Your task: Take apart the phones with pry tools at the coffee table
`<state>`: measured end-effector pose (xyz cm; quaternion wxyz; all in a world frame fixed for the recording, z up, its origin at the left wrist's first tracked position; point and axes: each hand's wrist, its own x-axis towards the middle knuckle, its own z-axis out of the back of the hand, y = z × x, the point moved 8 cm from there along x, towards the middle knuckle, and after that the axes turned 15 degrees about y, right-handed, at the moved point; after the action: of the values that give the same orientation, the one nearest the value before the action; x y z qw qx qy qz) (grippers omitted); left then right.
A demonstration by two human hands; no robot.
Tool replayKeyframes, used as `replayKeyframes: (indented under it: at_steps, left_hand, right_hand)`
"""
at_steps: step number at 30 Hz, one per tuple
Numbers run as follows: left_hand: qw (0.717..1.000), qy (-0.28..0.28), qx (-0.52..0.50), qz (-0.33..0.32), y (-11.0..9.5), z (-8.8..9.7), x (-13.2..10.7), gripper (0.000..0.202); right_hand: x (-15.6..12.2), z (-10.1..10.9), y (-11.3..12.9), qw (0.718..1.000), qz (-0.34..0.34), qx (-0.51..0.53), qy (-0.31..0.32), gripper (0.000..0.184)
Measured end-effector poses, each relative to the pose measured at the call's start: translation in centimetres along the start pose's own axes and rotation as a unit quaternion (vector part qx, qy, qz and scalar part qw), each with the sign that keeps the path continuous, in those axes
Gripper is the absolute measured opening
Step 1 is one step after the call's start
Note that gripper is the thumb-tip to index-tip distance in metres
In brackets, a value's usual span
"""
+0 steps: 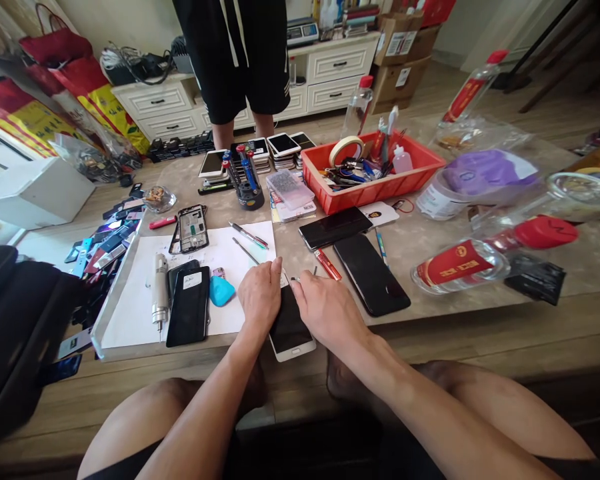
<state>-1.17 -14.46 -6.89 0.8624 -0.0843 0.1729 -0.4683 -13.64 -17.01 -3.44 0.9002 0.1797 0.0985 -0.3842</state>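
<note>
A white phone [293,337] with a dark screen lies at the table's front edge, its lower end jutting toward me. My left hand [261,297] is closed along its upper left edge, the thumb pointing away from me. On the other side my right hand [327,307] is closed over the upper right edge, pinching a thin tool [315,271] whose kind I cannot make out; only short bits of it show. Just beyond the right hand lies a red lighter [327,265]. A large black phone [373,275] rests to its right, and a blue pick [221,291] lies left of my left hand.
On the white paper [130,327] are an electric screwdriver [160,290], a black phone panel [187,308] and a phone frame [190,228]. Farther back stand a screwdriver rack [247,183] and a red tool bin [375,180]. A clear bottle [460,267] lies at right. A person [235,67] stands opposite.
</note>
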Motion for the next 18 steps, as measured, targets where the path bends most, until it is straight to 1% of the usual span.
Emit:
replayKeyframes:
  at_steps: [5,7,12,14,18]
  left_hand:
    - [1.0,0.01,0.018,-0.01,-0.32,-0.13,-0.06,0.054]
    - [1.0,0.012,0.019,-0.01,-0.35,-0.16,-0.1,0.053]
    - [1.0,0.008,-0.003,-0.016,-0.57,-0.01,-0.16,0.051]
    - [1.0,0.009,-0.023,-0.019,-0.63,0.01,-0.15,0.05]
    - [0.999,0.015,-0.047,-0.001,-0.26,-0.11,-0.03,0.049]
  right_hand:
    - [-0.54,-0.26,0.1,0.999,-0.009,-0.029,0.033,0.026]
    - [-0.53,-0.39,0.05,0.999,-0.01,-0.03,0.034,0.026]
    - [-0.1,-0.34,-0.13,1.0,-0.014,-0.013,-0.019,0.03]
    - [0.03,-0.3,-0.12,0.999,-0.009,-0.015,-0.027,0.031]
    - [-0.34,-0.7,0.06,0.999,0.016,-0.043,0.013,0.029]
